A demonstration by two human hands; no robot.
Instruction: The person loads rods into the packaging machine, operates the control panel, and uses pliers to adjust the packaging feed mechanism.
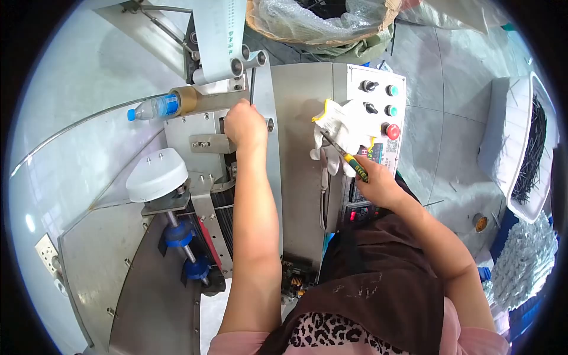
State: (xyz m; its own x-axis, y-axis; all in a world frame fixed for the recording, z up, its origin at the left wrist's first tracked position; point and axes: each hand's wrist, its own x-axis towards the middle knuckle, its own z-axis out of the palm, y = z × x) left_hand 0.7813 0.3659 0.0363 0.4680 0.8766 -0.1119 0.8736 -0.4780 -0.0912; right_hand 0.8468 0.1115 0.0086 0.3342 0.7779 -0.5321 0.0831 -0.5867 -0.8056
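Observation:
My left hand (pixel 245 125) is closed at the metal machine, just below the film rollers (pixel 238 65). A thin dark rod (pixel 252 86) sticks out past its fingers; the gripped part is hidden. In my right hand (pixel 378 184) is a screwdriver-like tool (pixel 355 167) with a yellow and black handle, its thin metal shaft pointing up and left. The shaft crosses white work gloves (pixel 343 127) with yellow cuffs, which lie over the control panel (pixel 361 76). Printed white film (pixel 220 35) runs down to the rollers.
A water bottle (pixel 155 108) and a tape roll (pixel 187 100) lie left of my left hand. The panel carries a red stop button (pixel 391 131). A plastic-lined carton (pixel 319 32) stands behind; a white bin (pixel 500 130) of black strips stands right.

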